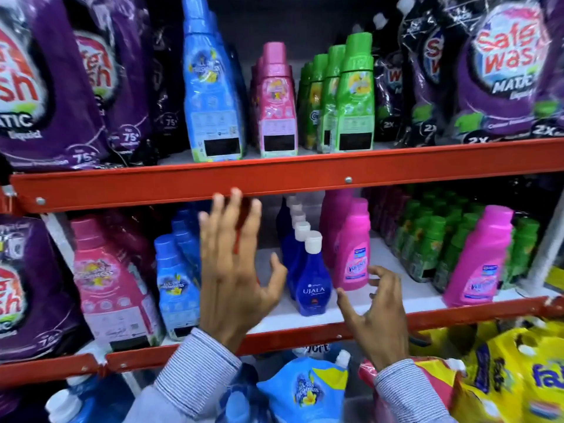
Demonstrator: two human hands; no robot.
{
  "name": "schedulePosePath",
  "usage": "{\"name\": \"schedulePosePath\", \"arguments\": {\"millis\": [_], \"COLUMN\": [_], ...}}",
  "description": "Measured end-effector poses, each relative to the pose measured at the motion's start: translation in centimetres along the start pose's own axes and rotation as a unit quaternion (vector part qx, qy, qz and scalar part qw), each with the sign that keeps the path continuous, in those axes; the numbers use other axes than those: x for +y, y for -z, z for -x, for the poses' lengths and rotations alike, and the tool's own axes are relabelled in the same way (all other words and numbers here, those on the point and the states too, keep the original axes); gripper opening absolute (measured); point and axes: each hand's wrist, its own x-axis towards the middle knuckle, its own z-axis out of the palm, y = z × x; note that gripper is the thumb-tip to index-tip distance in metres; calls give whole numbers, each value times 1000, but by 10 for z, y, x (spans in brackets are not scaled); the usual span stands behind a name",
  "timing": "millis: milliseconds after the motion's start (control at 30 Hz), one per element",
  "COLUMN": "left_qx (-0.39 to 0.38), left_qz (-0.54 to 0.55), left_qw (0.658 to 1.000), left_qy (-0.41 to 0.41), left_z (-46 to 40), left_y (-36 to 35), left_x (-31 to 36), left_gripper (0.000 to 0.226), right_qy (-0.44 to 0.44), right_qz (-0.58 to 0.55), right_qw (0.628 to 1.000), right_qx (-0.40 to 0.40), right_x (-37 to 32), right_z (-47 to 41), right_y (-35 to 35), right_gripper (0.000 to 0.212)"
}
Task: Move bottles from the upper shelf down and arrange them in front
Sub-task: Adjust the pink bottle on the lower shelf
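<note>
On the upper shelf (pixel 274 175) stand a tall blue bottle (pixel 210 96), pink bottles (pixel 276 108) and a row of green bottles (pixel 354 96). On the lower shelf (pixel 305 315) a row of dark blue Ujala bottles (pixel 312 285) with white caps runs back, beside a pink Vanish bottle (pixel 352 245). My left hand (pixel 235 270) is raised with fingers spread in front of the lower shelf, left of the Ujala row, holding nothing. My right hand (pixel 378 312) hovers curled and empty just right of the front Ujala bottle.
Purple Safewash pouches (pixel 503 71) flank the upper bottles on both sides. The lower shelf also holds pink (pixel 106 279) and light blue bottles (pixel 175 282) at left, small green bottles (pixel 427 245) and another pink Vanish bottle (pixel 479 257) at right. Blue and yellow pouches (pixel 518 377) fill the shelf below.
</note>
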Motion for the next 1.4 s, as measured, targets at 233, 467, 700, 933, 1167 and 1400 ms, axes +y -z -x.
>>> {"name": "schedulePosePath", "arguments": {"millis": [233, 467, 700, 933, 1167, 1400], "left_qx": [-222, -347, -368, -376, -371, -367], "left_qz": [113, 53, 27, 33, 17, 17], "left_qw": [968, 936, 929, 926, 928, 929], "left_qy": [-11, 23, 22, 31, 27, 36], "left_z": [88, 133, 145, 147, 148, 151], "left_y": [-71, -104, -118, -115, -112, -108], "left_x": [49, 42, 59, 60, 63, 60], "left_gripper": [62, 63, 61, 60, 60, 61], "right_qy": [-50, -181, -222, -200, -156, -94], "right_qz": [19, 20, 58, 72, 50, -20], "right_qw": [990, 967, 967, 968, 973, 993], "right_qx": [130, 179, 108, 135, 160, 69], "right_x": [62, 117, 166, 167, 136, 80], "right_z": [-17, -51, -67, -71, -70, -54], "right_y": [41, 60, 95, 98, 89, 48], "right_gripper": [53, 86, 93, 75, 83, 85]}}
